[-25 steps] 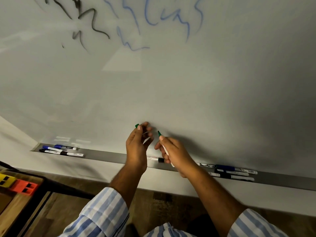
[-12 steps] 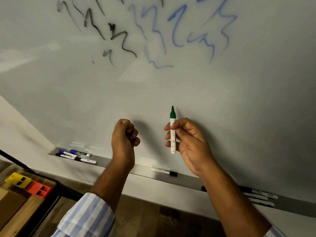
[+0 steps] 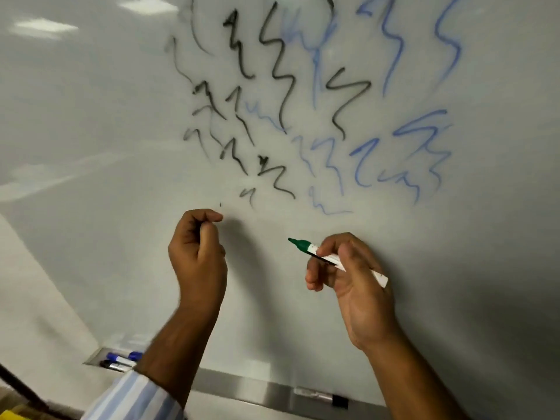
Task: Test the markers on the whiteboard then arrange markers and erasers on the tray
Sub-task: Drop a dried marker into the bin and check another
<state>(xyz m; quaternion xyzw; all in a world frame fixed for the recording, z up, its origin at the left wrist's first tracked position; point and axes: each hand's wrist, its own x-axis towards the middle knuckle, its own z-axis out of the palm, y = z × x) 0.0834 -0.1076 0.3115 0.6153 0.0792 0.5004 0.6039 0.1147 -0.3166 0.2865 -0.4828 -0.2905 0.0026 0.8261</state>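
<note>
My right hand grips an uncapped green marker, white-bodied, with its tip pointing up-left close to the whiteboard. My left hand is raised beside it in a fist; the green cap seen in it earlier is hidden inside the fingers. Black scribbles and blue scribbles cover the board above both hands. The metal tray runs along the board's bottom edge.
On the tray's left end lie blue-capped and black-capped markers, partly behind my left sleeve. A white marker with a black cap lies on the tray between my arms. A yellow object shows at the bottom-left corner.
Both hands rose from just above the tray up the board. The cap came off into my left hand, and the right hand turned the marker from upright to pointing up-left.
</note>
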